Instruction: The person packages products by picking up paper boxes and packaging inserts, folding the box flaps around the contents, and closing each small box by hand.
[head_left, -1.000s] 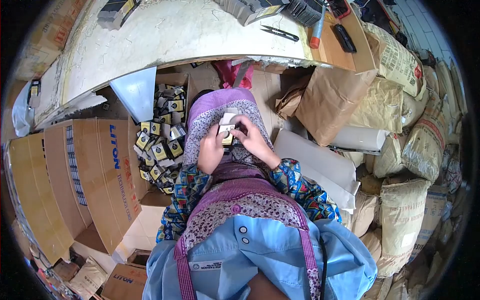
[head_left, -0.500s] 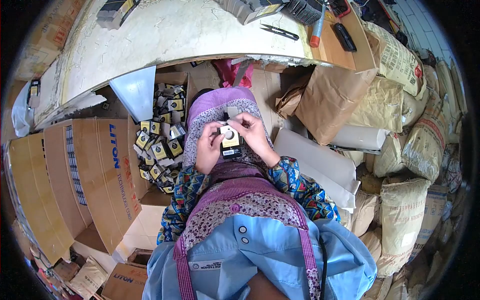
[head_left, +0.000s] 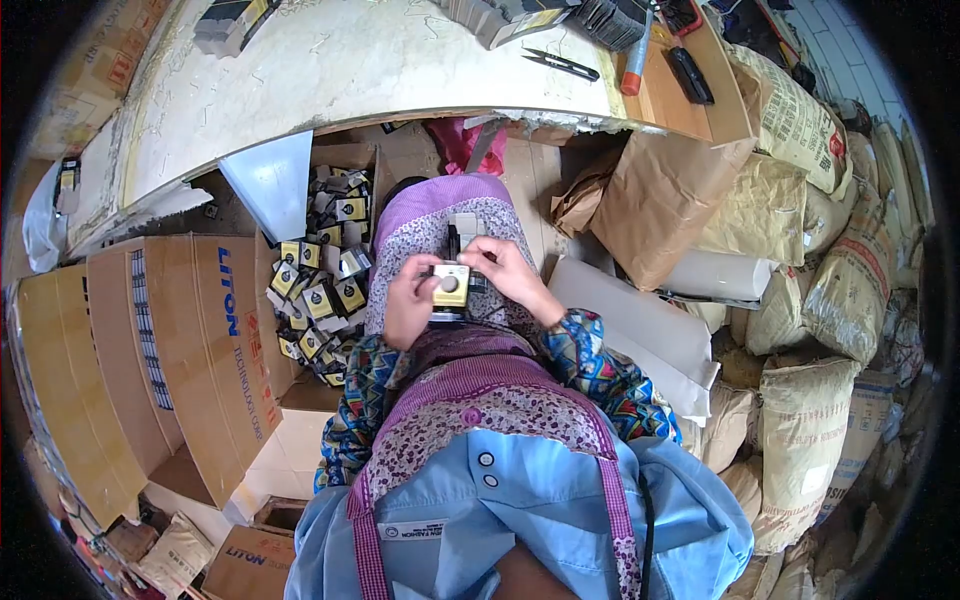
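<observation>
In my lap, my left hand point(head_left: 408, 303) is closed on the left side of a small yellow-and-black cardboard box point(head_left: 456, 298). A round grey spot shows on the box's yellow face, with a fingertip beside it. My right hand point(head_left: 508, 271) is at the box's upper right corner, its thumb and fingers pinched together; what they hold is too small to make out. Just beyond the fingers, a grey flap and a black strip point(head_left: 453, 242) stand out against the flowered purple apron point(head_left: 408, 245).
On my left, an open carton point(head_left: 290, 385) holds many similar small boxes beside a large LITON carton point(head_left: 215, 350). Ahead, the worktable point(head_left: 400, 70) bears thread snips point(head_left: 562, 65), stacked dark cards point(head_left: 610, 25) and a wooden tray point(head_left: 690, 110). Brown paper point(head_left: 665, 200) and sacks point(head_left: 810, 430) lie right.
The box has turned and shifted slightly left in my left hand, and its face looks shorter. My right fingers have moved a little down and right from its top edge.
</observation>
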